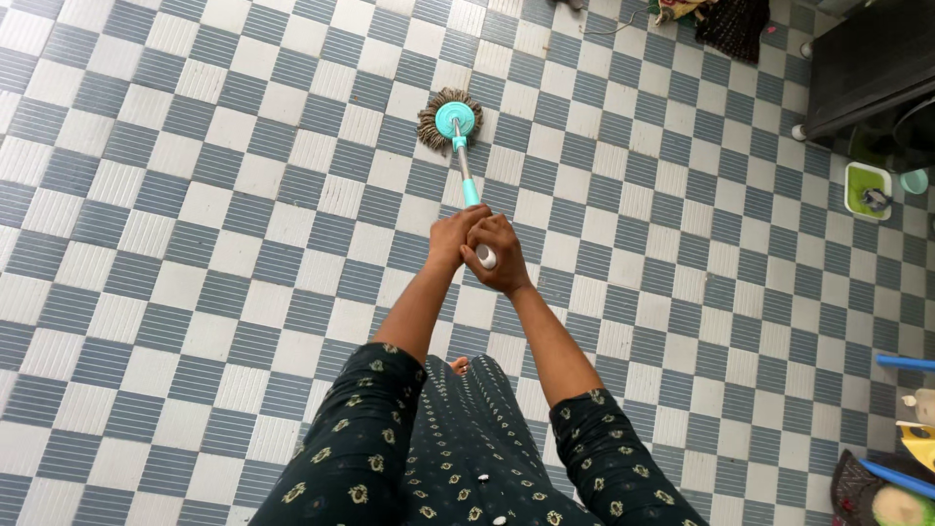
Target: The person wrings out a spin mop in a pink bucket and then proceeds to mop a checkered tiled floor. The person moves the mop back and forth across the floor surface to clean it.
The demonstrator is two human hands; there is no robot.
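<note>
A person stands on a floor of grey and white checked tiles, both arms stretched forward in dark sleeves patterned with small gold motifs. The left hand and the right hand are clenched together around the upper end of a mop handle; the left grip wraps the shaft just below its top, the right grip closes over the white end cap, and the two hands touch each other. The handle, metal with turquoise sections, slopes down and away from the person to the mop head, a round turquoise disc ringed with grey-brown strands, which rests flat on the tiles toward the far edge of the floor, near its middle. A bare toe shows between the arms, close below the hands. At the far right corner stands a dark cabinet, with a small green and white tray on the floor just beside it. A heap of dark cloth lies along the far edge. Along the right edge, near the near corner, blue bars and mixed small items are partly cut off from view.
</note>
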